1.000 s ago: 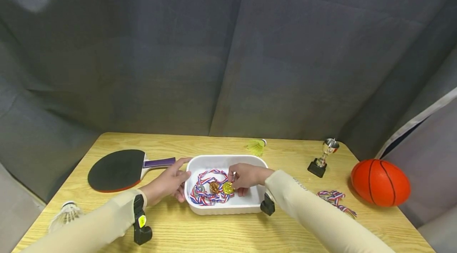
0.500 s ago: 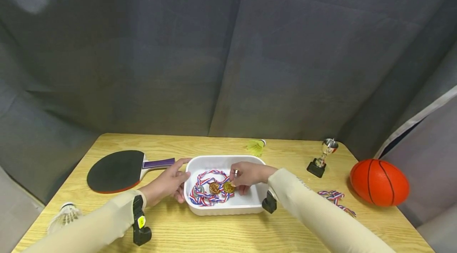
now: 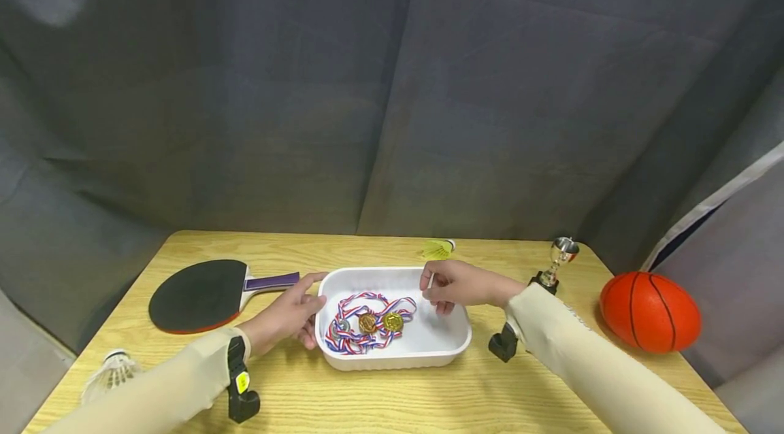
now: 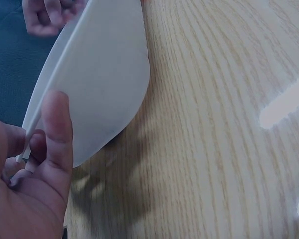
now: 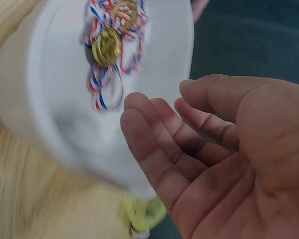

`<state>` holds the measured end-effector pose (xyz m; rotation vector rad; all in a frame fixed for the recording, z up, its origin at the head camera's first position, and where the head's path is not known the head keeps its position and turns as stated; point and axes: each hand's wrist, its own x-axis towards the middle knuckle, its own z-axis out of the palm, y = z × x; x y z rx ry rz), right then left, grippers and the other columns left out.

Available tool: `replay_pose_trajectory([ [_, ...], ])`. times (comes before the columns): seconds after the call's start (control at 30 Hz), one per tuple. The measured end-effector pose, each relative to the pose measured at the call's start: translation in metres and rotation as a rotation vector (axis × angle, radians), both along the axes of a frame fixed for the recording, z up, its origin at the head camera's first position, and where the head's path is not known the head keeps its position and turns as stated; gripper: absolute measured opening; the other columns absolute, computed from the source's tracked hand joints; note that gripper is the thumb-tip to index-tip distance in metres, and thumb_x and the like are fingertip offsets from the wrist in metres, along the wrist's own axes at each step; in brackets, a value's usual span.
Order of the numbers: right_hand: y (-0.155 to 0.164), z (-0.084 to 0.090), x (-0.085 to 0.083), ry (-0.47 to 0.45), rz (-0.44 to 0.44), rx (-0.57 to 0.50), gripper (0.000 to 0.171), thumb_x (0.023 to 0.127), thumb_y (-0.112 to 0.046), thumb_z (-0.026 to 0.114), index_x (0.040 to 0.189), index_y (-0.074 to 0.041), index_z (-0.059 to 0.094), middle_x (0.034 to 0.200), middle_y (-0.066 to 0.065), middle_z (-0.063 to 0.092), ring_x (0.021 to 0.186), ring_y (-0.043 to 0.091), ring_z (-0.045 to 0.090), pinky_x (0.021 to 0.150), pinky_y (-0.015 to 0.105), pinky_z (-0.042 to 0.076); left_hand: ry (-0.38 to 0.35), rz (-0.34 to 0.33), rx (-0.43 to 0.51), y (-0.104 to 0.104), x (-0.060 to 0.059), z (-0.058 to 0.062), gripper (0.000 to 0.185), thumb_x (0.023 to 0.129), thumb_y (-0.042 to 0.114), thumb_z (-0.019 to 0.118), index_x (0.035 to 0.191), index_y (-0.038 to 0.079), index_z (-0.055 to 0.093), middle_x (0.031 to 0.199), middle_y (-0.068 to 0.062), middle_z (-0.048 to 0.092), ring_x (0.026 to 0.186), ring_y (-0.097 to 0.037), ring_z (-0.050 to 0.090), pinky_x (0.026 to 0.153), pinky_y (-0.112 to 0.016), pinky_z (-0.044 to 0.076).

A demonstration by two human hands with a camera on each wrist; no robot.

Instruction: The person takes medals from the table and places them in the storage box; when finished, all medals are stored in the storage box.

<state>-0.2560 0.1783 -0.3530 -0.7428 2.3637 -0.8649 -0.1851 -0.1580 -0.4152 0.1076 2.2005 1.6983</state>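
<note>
My left hand [image 3: 284, 317] grips the left end of a white plastic basin [image 3: 437, 349], its thumb and fingers pinching the rim, as the left wrist view also shows. Inside the basin's left half lie a gold medal [image 3: 393, 322], a bronze medal [image 3: 367, 323] and a silver medal [image 3: 339, 330], their red, white and blue ribbons tangled together. Over the basin's right part hovers my right hand [image 3: 465, 284]. The right wrist view shows its fingers [image 5: 144, 134] loosely bent with nothing between them, apart from the gold medal.
A black table tennis bat [image 3: 199, 294] lies at left, a white shuttlecock [image 3: 112, 374] in front of it. Behind the basin is a yellow shuttlecock [image 3: 437, 248]. A small trophy cup [image 3: 560, 256] and an orange basketball [image 3: 650, 311] are on the right.
My right hand has let go of the gold medal and moved right and away from me. The medal stays in the basin. My right sleeve now covers the ribbons on the table. My left hand has stayed put.
</note>
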Motion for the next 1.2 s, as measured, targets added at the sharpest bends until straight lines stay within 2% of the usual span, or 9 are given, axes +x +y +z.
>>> replay_pose_trajectory([
  [0.23,0.056,0.015,0.011,0.032,-0.033,-0.071,0.015,0.105,-0.007,0.058,0.112,0.006,0.058,0.086,0.012,0.067,0.077,0.019,0.068,0.068,0.036,0.066,0.008,-0.009,0.003,-0.002,0.001,0.0,0.055,0.113,0.015,0.044,0.164,0.015,0.024,0.093,-0.021,0.064,0.063,-0.014,0.063,0.054,-0.025,0.061],
  [0.43,0.106,0.009,0.024,0.017,-0.066,-0.108,0.013,0.106,-0.008,0.058,0.11,0.004,0.057,0.086,0.008,0.065,0.075,0.018,0.067,0.065,0.03,0.064,0.018,-0.015,0.008,-0.003,-0.001,-0.001,0.055,0.113,0.014,0.043,0.164,0.015,0.025,0.09,-0.019,0.065,0.062,-0.014,0.063,0.053,-0.025,0.06],
  [0.67,0.17,-0.01,0.04,-0.082,-0.116,-0.165,0.02,0.11,-0.011,0.051,0.114,0.009,0.053,0.089,0.01,0.065,0.074,0.015,0.066,0.064,0.029,0.06,0.022,-0.035,0.011,-0.001,-0.003,-0.004,0.055,0.114,0.016,0.043,0.165,0.016,0.023,0.088,-0.019,0.066,0.061,-0.013,0.063,0.053,-0.025,0.06],
  [0.9,0.217,-0.034,0.061,-0.083,-0.276,-0.063,0.023,0.108,-0.012,0.057,0.113,0.011,0.054,0.089,0.01,0.063,0.074,0.015,0.064,0.062,0.029,0.06,0.024,-0.037,0.011,0.0,-0.004,-0.003,0.055,0.114,0.016,0.043,0.165,0.016,0.023,0.087,-0.018,0.066,0.061,-0.013,0.063,0.053,-0.025,0.06],
  [0.97,0.226,-0.041,0.065,-0.064,-0.299,-0.039,0.02,0.107,-0.01,0.059,0.11,0.009,0.055,0.087,0.009,0.061,0.073,0.013,0.063,0.06,0.027,0.059,0.024,-0.039,0.01,0.001,-0.003,-0.003,0.055,0.113,0.016,0.043,0.165,0.016,0.023,0.086,-0.018,0.066,0.061,-0.013,0.063,0.054,-0.025,0.061],
  [1.2,0.237,-0.059,0.078,0.072,-0.299,0.006,0.019,0.101,-0.011,0.068,0.101,0.007,0.059,0.077,-0.001,0.056,0.062,0.001,0.052,0.052,0.02,0.051,0.02,-0.038,0.01,0.0,0.0,0.001,0.055,0.113,0.014,0.043,0.165,0.015,0.023,0.087,-0.019,0.066,0.061,-0.013,0.063,0.054,-0.024,0.06],
])
